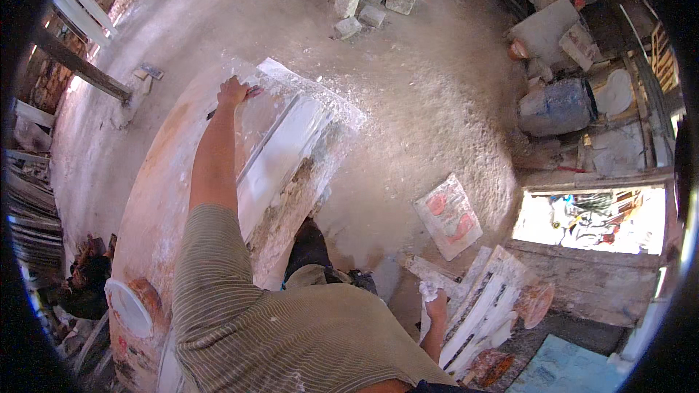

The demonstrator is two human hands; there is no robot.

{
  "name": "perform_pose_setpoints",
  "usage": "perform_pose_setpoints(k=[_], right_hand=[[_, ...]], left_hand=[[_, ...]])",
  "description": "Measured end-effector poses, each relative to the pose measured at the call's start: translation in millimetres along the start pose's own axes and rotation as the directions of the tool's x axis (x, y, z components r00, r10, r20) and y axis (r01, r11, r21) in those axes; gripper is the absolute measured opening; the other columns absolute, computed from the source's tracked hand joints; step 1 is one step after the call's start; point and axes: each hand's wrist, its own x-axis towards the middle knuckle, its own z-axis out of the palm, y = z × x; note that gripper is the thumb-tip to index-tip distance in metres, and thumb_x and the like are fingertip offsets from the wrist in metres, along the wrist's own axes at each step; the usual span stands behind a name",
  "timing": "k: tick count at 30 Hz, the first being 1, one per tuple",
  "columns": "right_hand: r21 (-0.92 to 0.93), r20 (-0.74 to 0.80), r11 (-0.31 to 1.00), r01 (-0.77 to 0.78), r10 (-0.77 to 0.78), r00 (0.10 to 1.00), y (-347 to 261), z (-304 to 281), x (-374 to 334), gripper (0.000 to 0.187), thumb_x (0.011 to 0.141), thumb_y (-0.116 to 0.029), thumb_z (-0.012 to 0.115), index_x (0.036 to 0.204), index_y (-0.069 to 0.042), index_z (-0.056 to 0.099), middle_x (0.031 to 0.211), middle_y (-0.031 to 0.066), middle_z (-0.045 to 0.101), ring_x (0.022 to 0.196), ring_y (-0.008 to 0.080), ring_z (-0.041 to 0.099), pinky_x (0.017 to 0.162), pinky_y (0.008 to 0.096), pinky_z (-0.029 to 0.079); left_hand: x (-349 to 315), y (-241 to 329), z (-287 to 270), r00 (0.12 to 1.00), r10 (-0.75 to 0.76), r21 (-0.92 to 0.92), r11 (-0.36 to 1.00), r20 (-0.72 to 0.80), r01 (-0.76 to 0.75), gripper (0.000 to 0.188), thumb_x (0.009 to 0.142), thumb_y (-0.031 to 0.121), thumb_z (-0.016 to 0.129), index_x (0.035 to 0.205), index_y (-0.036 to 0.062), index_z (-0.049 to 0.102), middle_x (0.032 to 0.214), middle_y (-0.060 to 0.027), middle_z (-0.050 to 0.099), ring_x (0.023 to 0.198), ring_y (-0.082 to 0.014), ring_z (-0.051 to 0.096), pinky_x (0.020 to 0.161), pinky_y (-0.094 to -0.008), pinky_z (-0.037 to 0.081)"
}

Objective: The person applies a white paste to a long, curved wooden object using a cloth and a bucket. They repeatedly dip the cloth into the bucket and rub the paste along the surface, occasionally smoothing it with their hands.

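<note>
Well, from my distant seat I see a long white strip lying on the worktable, ahead of the body. Near its far end, my left hand is down at the tabletop, fingers bent beside a small dark reddish piece; I can't tell whether they grasp it. My right hand is at a white lump by some whitened slats; its grip is unclear too. Farther out, a red-patched board lies on the floor, and a blue barrel lies beyond.
</note>
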Motion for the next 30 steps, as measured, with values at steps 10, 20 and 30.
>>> perform_pose_setpoints(k=[10,20,30], right_hand=[[0.071,0.032,0.970,0.231,-0.234,0.972,-136.6,-50.7,145.5,0.027,0.084,-0.024,0.061,0.094,0.001,0.063,0.089,0.0177,0.066,0.085,0.0301,0.063,0.073,0.0360,0.047],[0.247,0.346,0.856,0.453,-0.515,0.784,-310.0,-50.2,335.4,0.035,0.084,-0.024,0.063,0.108,0.002,0.061,0.096,0.0182,0.066,0.089,0.0231,0.064,0.077,0.0360,0.048],[0.604,0.764,0.494,0.625,-0.583,-0.277,-543.0,-27.1,211.9,0.042,0.085,-0.017,0.062,0.121,0.000,0.049,0.111,0.0129,0.060,0.098,0.0204,0.058,0.084,0.0335,0.046]], left_hand=[[45.4,-19.2,-21.0,0.959,0.119,0.068,0.988,0.258,-0.141,0.069,0.074,0.045,0.067,0.123,-0.0008,0.048,0.129,-0.0216,0.047,0.123,-0.0352,0.041,0.099,-0.0460,0.037],[-90.8,89.2,-141.8,0.883,-0.040,-0.644,0.701,-0.467,-0.308,0.052,0.080,0.012,0.067,0.124,-0.0018,0.045,0.115,-0.0149,0.057,0.101,-0.0269,0.059,0.090,-0.0345,0.046],[-400.9,157.2,-86.1,0.780,-0.577,-0.969,0.186,-0.243,-0.164,0.054,0.074,0.011,0.072,0.123,0.0049,0.049,0.112,-0.0067,0.058,0.099,-0.0150,0.054,0.087,-0.0298,0.045]])
